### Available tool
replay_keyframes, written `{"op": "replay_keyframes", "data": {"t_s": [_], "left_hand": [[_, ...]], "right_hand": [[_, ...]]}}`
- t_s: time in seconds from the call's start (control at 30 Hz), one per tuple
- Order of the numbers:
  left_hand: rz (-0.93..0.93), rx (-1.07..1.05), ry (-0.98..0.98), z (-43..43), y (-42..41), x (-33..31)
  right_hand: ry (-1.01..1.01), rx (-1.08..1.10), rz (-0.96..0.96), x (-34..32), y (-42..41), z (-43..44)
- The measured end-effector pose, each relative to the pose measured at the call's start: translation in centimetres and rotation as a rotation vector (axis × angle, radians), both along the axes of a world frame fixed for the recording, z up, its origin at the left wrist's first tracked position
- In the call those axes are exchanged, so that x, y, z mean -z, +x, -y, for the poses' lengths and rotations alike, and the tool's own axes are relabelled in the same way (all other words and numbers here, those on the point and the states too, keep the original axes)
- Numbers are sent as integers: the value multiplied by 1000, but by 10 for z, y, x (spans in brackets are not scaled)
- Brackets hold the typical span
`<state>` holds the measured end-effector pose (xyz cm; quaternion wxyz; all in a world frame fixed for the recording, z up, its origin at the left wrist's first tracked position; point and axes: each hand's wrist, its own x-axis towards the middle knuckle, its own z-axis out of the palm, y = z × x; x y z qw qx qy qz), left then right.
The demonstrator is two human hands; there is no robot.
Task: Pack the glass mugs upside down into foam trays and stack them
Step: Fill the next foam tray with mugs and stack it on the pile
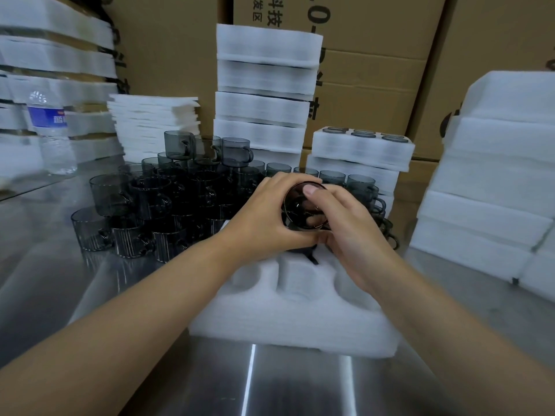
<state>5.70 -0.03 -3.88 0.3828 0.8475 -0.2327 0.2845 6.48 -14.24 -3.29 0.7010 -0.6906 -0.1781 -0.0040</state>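
Note:
Both hands hold one dark smoked-glass mug [303,208] above the far part of a white foam tray [288,319] that lies on the steel table in front of me. My left hand [267,217] wraps the mug's left side. My right hand [345,223] grips its right side, thumb over the rim. The mug's handle [312,258] points down toward the tray. Round pockets on the tray's near side show no mug in them. A heap of loose glass mugs [168,199] stands stacked behind and to the left.
A packed foam tray with mugs bottom-up [363,148] tops a short stack at the back. Taller foam stacks stand centre back [264,91], right [495,175] and left. A water bottle [51,133] is at the left. Cardboard boxes [375,85] wall the back.

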Motion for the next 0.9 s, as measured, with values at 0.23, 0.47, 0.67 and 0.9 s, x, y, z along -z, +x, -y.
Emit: {"op": "replay_keyframes", "data": {"t_s": [0.23,0.47,0.67,0.9], "left_hand": [[-22,-15,-6,0,1,-1],[-5,8,0,-1,2,-3],[-6,12,-10,-1,2,-2],[-13,1,-5,0,1,-3]], "right_hand": [[92,-25,-66,-4,2,-2],[91,58,-51,-6,-1,1],[94,59,-52,-5,0,1],[108,37,-55,-4,-1,0]]}}
